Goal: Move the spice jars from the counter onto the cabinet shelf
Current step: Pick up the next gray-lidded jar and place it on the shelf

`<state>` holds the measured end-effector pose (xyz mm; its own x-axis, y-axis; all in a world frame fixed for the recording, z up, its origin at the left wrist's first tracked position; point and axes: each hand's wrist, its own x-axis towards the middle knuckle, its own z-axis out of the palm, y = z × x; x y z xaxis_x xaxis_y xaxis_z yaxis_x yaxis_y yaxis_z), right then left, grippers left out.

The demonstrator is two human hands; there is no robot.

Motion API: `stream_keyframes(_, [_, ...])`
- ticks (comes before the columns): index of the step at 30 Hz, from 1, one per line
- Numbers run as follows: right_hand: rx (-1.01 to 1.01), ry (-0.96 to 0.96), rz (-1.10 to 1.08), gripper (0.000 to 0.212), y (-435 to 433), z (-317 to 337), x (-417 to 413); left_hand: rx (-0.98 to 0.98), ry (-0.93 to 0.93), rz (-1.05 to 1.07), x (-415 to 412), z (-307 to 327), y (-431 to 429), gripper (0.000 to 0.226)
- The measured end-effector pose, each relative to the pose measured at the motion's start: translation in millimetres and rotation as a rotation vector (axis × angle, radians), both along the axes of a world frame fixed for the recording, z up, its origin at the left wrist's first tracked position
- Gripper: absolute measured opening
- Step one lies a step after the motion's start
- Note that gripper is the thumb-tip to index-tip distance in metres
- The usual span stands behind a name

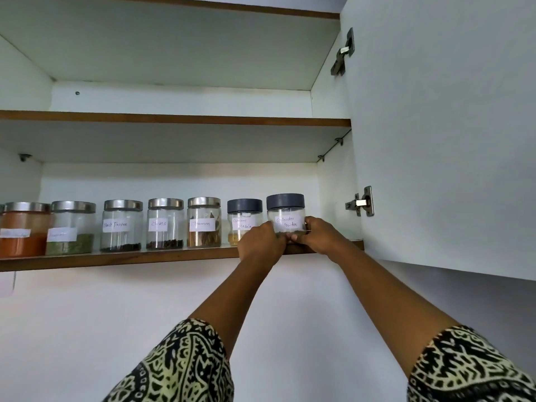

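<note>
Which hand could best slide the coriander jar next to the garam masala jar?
Probably the right hand. It holds the coriander jar on its right side, so it can push toward the garam masala jar. The left hand sits between the two jars, in the way.

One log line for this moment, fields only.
left hand: grips coriander jar | right hand: grips same jar | jar: upright, right end of shelf row, beside garam masala jar | base: hidden by hands
</note>
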<state>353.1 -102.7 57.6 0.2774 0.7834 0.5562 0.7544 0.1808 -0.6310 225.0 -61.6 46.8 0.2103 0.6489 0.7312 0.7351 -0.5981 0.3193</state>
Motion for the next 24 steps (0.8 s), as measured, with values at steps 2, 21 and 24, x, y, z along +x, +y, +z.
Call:
stream_keyframes(2, [-0.021, -0.015, -0.022, 0.053, 4.8, 3.0, 2.5, -0.005, -0.026, 0.013, 3.3, -2.3, 4.7, 0.033])
stream_keyframes(21, [-0.044, 0.29, 0.032, 0.046, 30.8, 8.4, 4.2, 0.103, -0.178, 0.098, 18.1, -16.3, 28.2, 0.04])
stream_keyframes(24, [-0.032, 0.284, 0.007, 0.047, 29.8, 6.6, 2.2, 0.105, -0.152, 0.118, 20.2, -16.3, 29.7, 0.04])
